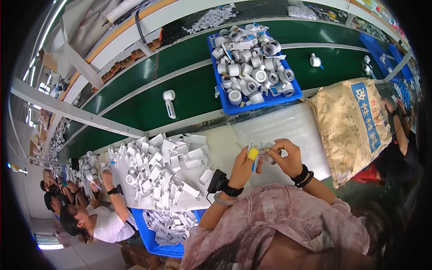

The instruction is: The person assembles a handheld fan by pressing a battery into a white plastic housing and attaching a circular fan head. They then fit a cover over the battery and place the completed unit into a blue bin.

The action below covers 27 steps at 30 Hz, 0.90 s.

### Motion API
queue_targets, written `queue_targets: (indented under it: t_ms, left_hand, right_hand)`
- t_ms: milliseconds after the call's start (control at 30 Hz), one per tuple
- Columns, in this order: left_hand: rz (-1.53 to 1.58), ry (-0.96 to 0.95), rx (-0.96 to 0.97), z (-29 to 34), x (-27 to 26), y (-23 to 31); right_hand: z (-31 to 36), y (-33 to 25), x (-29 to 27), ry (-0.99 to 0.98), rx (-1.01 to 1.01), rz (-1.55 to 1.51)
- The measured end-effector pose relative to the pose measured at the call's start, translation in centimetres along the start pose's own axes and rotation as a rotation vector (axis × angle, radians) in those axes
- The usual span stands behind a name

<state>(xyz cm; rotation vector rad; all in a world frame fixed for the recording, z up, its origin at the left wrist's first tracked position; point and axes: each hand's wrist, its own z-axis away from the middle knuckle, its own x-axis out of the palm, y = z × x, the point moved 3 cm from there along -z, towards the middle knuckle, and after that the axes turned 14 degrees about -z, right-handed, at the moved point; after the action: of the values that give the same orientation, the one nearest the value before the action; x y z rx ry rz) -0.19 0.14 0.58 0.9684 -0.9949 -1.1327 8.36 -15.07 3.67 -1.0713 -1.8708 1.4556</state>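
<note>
Head view: left hand and right hand close together at the near side of the desk.
White parts: a loose pile left of the left hand — a sweep of that forearm could scatter it.
Blue bin: below the pile, nearer the body than the left hand; knocked parts might drop in.
Wrist box: black, on the left wrist beside the pile, so it could snag a part.
Left hand: thumb and fingers pinched on the small piece.
Small piece: yellow and blue, between the hands; an uneven pull could make it slip.
Blue tray: beyond the hands, heaped — a bump might roll something off.
Right hand: fingers closed on something too small to identify.
Sack: right of the right hand; a wide elbow could brush it.
</note>
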Motion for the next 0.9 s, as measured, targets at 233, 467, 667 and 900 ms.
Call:
queue_targets:
  t_ms: [233,467,667,900]
  left_hand:
    - [-0.072,0.148,0.141,1.2,0.6,1.7]
    - [-0.089,0.093,0.213,2.4,1.2,3.1]
    - [-0.202,0.07,0.264,2.9,1.5,3.6]
    - [-0.225,0.038,0.26,2.8,1.6,3.1]
  right_hand:
    - [0.6,-1.5,0.9,-0.102,0.058,-0.083]
    - [0.6,-2.9,1.3,-0.139,-0.348,0.17]
    - [0.7,-2.7,1.3,-0.06,-0.335,0.153]
    - [0.6,-2.8,1.0,-0.067,-0.385,0.155]
